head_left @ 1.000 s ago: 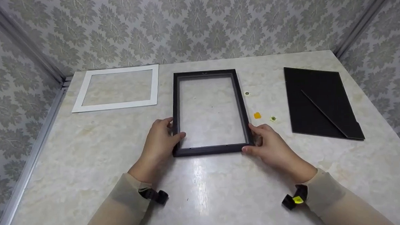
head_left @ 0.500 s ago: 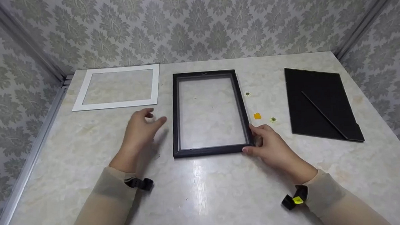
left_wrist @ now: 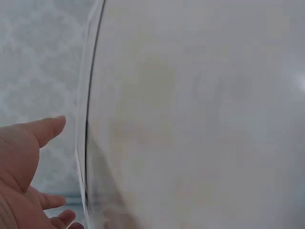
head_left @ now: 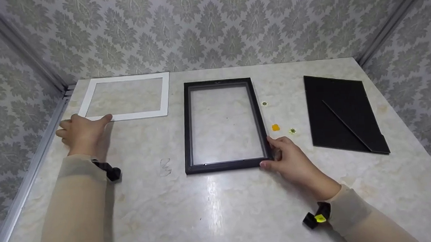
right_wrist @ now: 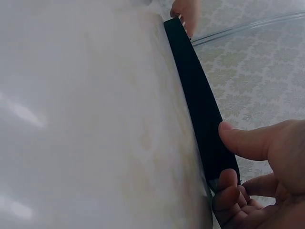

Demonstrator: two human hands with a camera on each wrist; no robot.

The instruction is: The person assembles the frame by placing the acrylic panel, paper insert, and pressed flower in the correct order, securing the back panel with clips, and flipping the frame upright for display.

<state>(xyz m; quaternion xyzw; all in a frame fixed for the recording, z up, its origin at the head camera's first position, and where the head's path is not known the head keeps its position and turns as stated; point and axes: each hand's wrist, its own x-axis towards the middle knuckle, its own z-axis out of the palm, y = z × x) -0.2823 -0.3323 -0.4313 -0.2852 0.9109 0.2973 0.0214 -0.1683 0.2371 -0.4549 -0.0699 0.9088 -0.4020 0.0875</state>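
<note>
In the head view a black frame (head_left: 222,166) with a clear pane lies mid-table. The right hand (head_left: 292,161) grips its near right corner; the right wrist view shows thumb and fingers of that hand (right_wrist: 267,167) around the end of the black frame (right_wrist: 195,95). At the left, the left hand (head_left: 83,132) is at the near left corner of a white mat border (head_left: 140,115), thumb spread along its near edge. In the left wrist view the left hand (left_wrist: 28,176) has thumb and fingers apart, with nothing between them.
A black backing board (head_left: 344,120) with a slanted strut lies at the right. Between it and the frame are an orange flower piece (head_left: 275,127) and two small pale flowers (head_left: 292,131). A thin outlined piece (head_left: 166,167) lies left of the frame. Patterned walls enclose the table.
The left hand has let go of the black frame's left side and moved left to the white border. The right hand has kept its grip at the frame's corner.
</note>
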